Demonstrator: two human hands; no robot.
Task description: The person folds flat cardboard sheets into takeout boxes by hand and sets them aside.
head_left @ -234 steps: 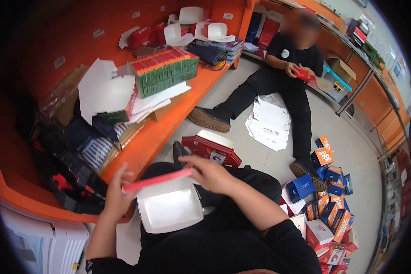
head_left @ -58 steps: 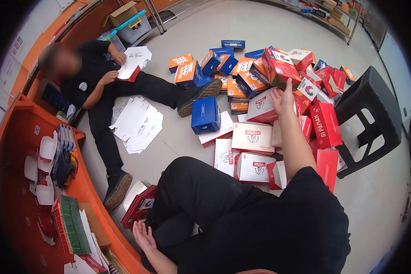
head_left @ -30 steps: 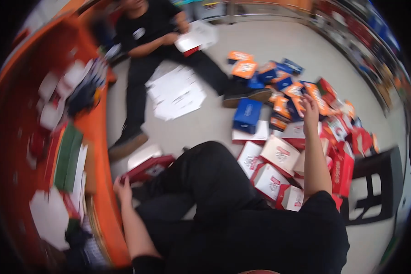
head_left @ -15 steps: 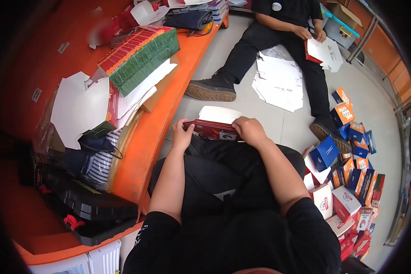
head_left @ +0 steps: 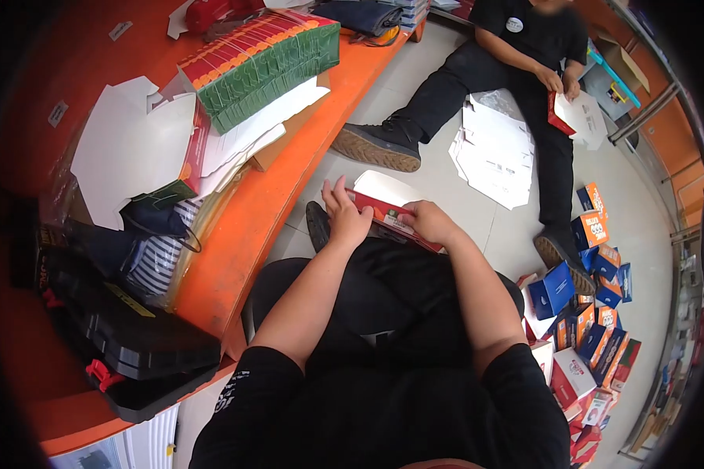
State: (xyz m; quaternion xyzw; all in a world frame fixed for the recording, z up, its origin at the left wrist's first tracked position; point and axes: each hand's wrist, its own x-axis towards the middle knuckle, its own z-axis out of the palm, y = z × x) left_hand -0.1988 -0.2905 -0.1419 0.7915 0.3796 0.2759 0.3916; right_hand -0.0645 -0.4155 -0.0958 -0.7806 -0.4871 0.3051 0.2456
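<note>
Above my lap I hold a partly folded red carton (head_left: pixel 391 214) with a white inner flap standing up on its far side. My left hand (head_left: pixel 348 215) is at its left end, thumb against the red side and fingers reaching over the far edge. At the right part, my right hand (head_left: pixel 434 222) grips the carton, its fingertips bent over the top edge. The carton slants down to the right, and its lower side lies close to my dark trousers.
On the orange bench (head_left: pixel 266 211) at left lie a row of red-green cartons (head_left: pixel 266 74), white unfolded card (head_left: pixel 137 152) and a black case (head_left: pixel 133 320). Opposite, a seated person (head_left: pixel 516 70) handles a red-white carton. White sheets (head_left: pixel 493 152) and a pile of small boxes (head_left: pixel 594 313) lie on the floor.
The carton has tilted, its right end now lower and its printed red side more visible. My left hand has shifted, its fingers now raised over the far edge. The whole view has turned slightly.
</note>
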